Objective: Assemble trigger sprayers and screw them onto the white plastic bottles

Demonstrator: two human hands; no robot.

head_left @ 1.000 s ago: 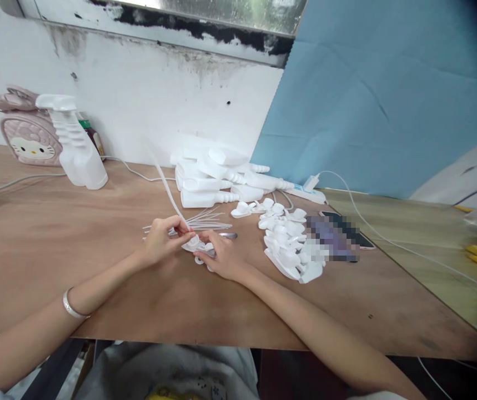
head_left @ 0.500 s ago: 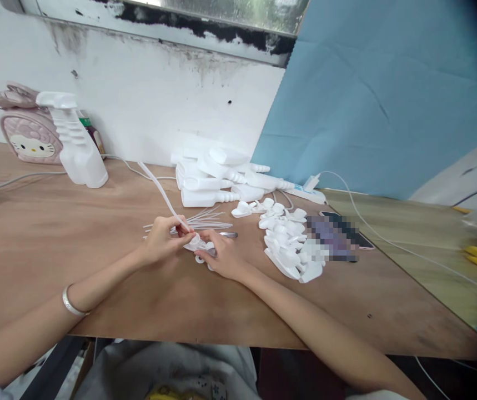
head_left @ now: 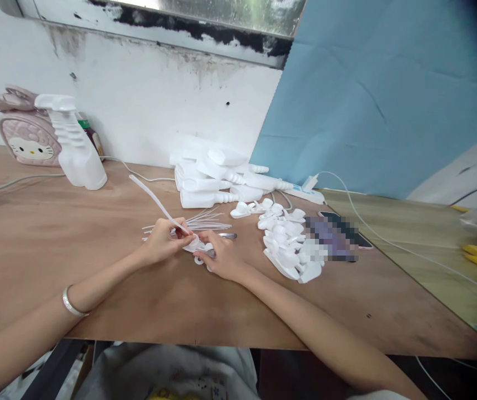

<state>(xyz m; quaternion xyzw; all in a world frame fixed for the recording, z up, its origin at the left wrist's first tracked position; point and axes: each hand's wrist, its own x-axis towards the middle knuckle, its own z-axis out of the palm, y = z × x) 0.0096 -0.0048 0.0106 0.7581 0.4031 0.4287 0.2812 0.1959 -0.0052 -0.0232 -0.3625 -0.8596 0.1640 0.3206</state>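
My left hand [head_left: 165,240] pinches a thin white plastic tube [head_left: 155,199] near its lower end; the free end slants up and to the left. That lower end meets a white spray trigger head [head_left: 194,244], though my fingers partly hide the contact. My right hand [head_left: 219,254] is closed on the trigger head from the right, low over the table. Behind my hands lies a bunch of thin white tubes [head_left: 209,221]. A metal tool [head_left: 227,235], partly covered, rests just beyond my right hand.
White spray trigger heads [head_left: 284,239] are heaped on the right, beside a pixelated patch and a phone [head_left: 363,240]. White bottles [head_left: 209,183] are piled at the back near a power strip [head_left: 305,193]. An assembled spray bottle [head_left: 80,161] and a pink bag [head_left: 30,141] stand at the left.
The tube's free end has dropped lower and a little left, and the tube now bends more. Both hands stay in nearly the same place.
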